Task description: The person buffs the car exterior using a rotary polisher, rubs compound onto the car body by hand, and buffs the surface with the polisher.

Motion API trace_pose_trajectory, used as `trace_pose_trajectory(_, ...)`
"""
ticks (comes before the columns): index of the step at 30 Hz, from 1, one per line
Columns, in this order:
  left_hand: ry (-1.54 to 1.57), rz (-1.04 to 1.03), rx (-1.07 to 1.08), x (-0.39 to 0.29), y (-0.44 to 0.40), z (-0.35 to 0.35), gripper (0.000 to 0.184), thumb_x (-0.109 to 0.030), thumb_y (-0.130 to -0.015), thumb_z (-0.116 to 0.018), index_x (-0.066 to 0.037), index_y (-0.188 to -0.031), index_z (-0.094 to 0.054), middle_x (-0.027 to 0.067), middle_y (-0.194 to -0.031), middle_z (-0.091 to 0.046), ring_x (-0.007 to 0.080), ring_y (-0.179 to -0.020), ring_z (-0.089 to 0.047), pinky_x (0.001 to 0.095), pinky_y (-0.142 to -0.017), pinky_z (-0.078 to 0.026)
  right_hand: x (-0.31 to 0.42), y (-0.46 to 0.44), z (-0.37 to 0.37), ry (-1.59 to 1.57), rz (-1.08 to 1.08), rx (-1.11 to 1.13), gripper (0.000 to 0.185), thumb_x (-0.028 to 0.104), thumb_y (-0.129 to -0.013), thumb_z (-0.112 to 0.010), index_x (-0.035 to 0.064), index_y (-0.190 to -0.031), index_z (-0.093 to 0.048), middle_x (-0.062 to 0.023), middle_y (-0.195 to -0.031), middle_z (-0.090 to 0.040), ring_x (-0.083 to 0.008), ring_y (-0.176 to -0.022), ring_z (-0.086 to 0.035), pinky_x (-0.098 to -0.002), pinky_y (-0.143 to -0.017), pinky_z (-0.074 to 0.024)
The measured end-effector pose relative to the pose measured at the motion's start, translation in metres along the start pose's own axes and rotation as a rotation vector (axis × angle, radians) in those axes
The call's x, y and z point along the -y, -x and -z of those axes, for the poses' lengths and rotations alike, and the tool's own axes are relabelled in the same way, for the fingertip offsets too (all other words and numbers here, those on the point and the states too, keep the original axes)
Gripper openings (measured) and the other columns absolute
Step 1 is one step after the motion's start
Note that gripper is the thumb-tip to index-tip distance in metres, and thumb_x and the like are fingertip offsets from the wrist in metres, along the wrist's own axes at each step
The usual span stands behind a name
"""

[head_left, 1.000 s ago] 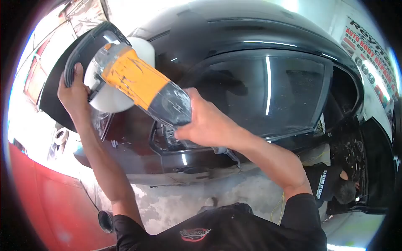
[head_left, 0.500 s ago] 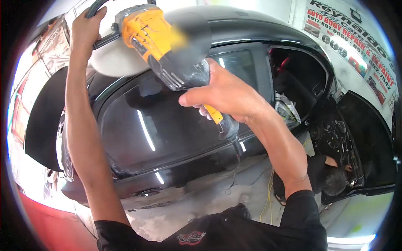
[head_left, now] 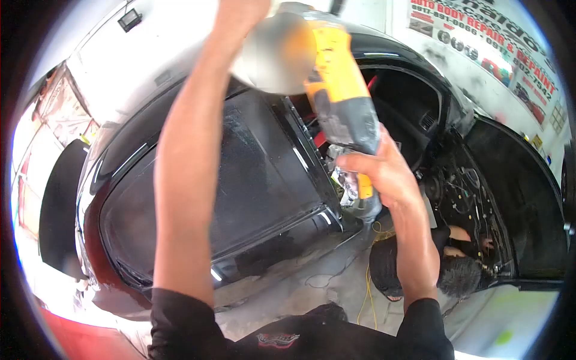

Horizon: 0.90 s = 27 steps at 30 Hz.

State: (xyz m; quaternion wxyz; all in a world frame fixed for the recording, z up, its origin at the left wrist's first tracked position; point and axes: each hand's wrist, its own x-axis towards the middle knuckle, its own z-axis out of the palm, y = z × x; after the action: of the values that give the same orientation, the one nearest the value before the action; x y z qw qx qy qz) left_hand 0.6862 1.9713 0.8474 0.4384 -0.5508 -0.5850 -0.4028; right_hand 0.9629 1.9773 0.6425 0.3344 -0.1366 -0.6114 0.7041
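A yellow and dark grey power polisher (head_left: 342, 78) is held up over the black car (head_left: 264, 174). My right hand (head_left: 384, 168) is wrapped round its rear grip. At the top edge of the view is my left hand (head_left: 243, 15), near the tool's head; its fingers are cut off by the frame and blurred. The pale round pad (head_left: 258, 66) shows beside my left wrist, partly smeared. From the tool's rear end a cord hangs down toward the floor.
A co-worker in a dark shirt (head_left: 387, 267) crouches at the open car door (head_left: 480, 198) on the right. A yellow cable (head_left: 367, 294) lies on the floor. A banner (head_left: 492, 54) hangs on the wall. At the left stands a dark curved panel (head_left: 60, 210).
Both hands and the polisher have moved right across the car, and my left hand has risen to the top edge. The view has shifted toward the open door.
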Motion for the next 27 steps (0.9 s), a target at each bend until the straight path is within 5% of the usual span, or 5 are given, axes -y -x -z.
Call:
trace_pose_trajectory(2, -0.334, -0.274, 0.110, 0.014, -0.005, -0.057, 0.029, -0.020, -0.086, -0.070, 0.003, -0.102, -0.068, 0.0276, -0.100, -0.068, 0.0453, -0.096, -0.065, 0.0483, -0.088, -0.053, -0.010, -0.001, 0.018, 0.021, 0.043, -0.070, 0.063, -0.001, -0.070, -0.077, 0.0038, -0.126, -0.048, -0.0057, -0.093, -0.062, -0.0130, -0.065, -0.058, -0.0283, -0.054, -0.0489)
trace_pose_trajectory(14, 0.148, 0.372, -0.152, -0.051, 0.091, 0.109, 0.020, -0.010, -0.076, -0.073, 0.004, -0.087, -0.063, 0.0269, -0.077, -0.066, 0.0451, -0.077, -0.066, 0.0465, -0.071, -0.053, -0.033, 0.028, -0.019, 0.131, -0.048, 0.073, 0.078, -0.011, -0.069, -0.068, 0.0018, -0.140, -0.039, -0.0095, -0.117, -0.059, -0.0172, -0.104, -0.059, -0.0316, -0.093, -0.0476)
trace_pose_trajectory(19, -0.156, 0.274, -0.369, -0.021, 0.133, 0.236, 0.014, -0.010, -0.088, -0.073, 0.002, -0.094, -0.069, 0.0028, -0.069, -0.063, 0.0080, -0.062, -0.057, 0.0262, -0.057, -0.047, -0.021, 0.033, -0.089, 0.140, 0.002, 0.398, 0.086, -0.010, -0.071, -0.072, 0.0001, -0.145, -0.029, -0.0124, -0.123, -0.057, -0.0201, -0.111, -0.058, -0.0348, -0.099, -0.0452)
trace_pose_trajectory(26, -0.411, 0.729, -0.675, 0.039, 0.237, 0.432, 0.013, -0.008, -0.091, -0.071, -0.001, -0.102, -0.071, 0.0003, -0.077, -0.064, 0.0087, -0.061, -0.055, 0.0259, -0.057, -0.044, -0.048, 0.035, -0.260, 0.440, 0.161, 0.807, 0.098, 0.013, -0.077, -0.076, 0.0035, -0.153, -0.015, -0.0306, -0.113, -0.067, -0.0455, -0.102, -0.068, -0.0456, -0.094, -0.0538)
trace_pose_trajectory(27, -0.395, 0.822, -0.751, 0.046, 0.250, 0.456, 0.013, -0.008, -0.092, -0.071, -0.002, -0.103, -0.071, 0.0000, -0.072, -0.061, 0.0071, -0.058, -0.053, 0.0243, -0.052, -0.041, -0.039, 0.036, -0.289, 0.492, 0.004, 0.851, 0.096, 0.006, -0.076, -0.079, 0.0026, -0.152, -0.021, -0.0238, -0.121, -0.064, -0.0312, -0.119, -0.063, -0.0395, -0.103, -0.0469)
